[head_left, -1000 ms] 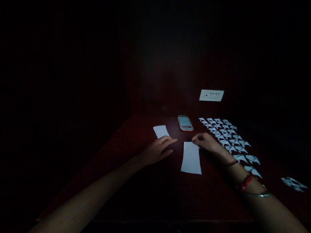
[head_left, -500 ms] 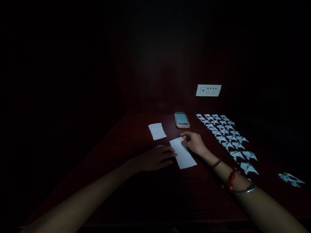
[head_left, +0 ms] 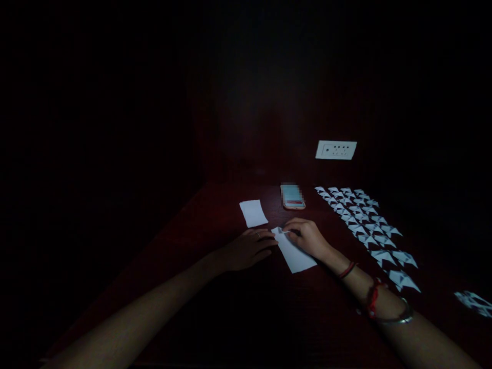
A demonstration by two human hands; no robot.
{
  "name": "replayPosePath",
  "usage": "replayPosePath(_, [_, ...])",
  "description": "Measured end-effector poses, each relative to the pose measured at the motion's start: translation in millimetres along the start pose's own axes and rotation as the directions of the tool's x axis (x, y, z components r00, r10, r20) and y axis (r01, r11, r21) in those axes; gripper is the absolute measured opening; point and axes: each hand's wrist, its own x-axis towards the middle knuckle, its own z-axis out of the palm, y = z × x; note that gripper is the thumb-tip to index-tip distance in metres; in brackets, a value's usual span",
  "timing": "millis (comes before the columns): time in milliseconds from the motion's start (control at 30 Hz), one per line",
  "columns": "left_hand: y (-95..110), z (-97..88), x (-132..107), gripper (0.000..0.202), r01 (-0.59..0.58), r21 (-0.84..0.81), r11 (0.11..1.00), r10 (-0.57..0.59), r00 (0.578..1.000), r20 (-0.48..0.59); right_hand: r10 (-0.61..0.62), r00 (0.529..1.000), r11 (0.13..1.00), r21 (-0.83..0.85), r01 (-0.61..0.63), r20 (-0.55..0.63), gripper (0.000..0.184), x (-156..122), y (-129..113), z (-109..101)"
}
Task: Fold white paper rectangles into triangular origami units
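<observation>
Two bare hands are meeting over a white paper strip lying at a slant near the middle of the dark red bench. The left hand is lying flat and unclenched, fingertips pressing at the strip's left edge, apparently pinning it against sliding. The right hand is pinching the strip's far corner, which appears to be curling up off the wood. One smaller white sheet is lying just beyond the left hand, within easy reach, and one phone is lying screen-up behind the strip. Folded paper pieces are running in rough rows along the right side, apparently parked away from the working spot. They are numbering a couple of dozen at a rough count, with dimness blurring the exact figure. One further cluster is sitting apart at the far right, and one socket plate is showing on the wall.
</observation>
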Motion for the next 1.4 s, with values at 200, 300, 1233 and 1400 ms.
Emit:
replayPosePath(200, [-1.8,1.8,-0.6,0.03,-0.013,0.023,1.0,0.013,1.0,0.011,0.133,0.991,0.988,0.075,-0.132,-0.005,0.021,-0.7,0.0,2.0])
replayPosePath(300, [-3.0,3.6,-0.6,0.03,-0.015,0.037,0.999,0.014,1.0,0.008,0.159,0.987,0.987,0.038,-0.159,0.001,0.023,-3.1,-2.1,3.0])
replayPosePath(1233, [0.7,4.1,-1.1,0.029,0.028,-0.001,1.0,-0.028,0.998,-0.048,-0.272,0.92,0.924,-0.19,0.331,0.281,0.03,-17.0,6.1,-6.6])
replayPosePath(1400, [1.5,3.8,-0.7,0.036,0.039,0.043,0.998,-0.038,0.999,-0.034,-0.26,0.92,0.909,-0.248,0.335,0.293,0.029,-18.2,8.0,-1.9])
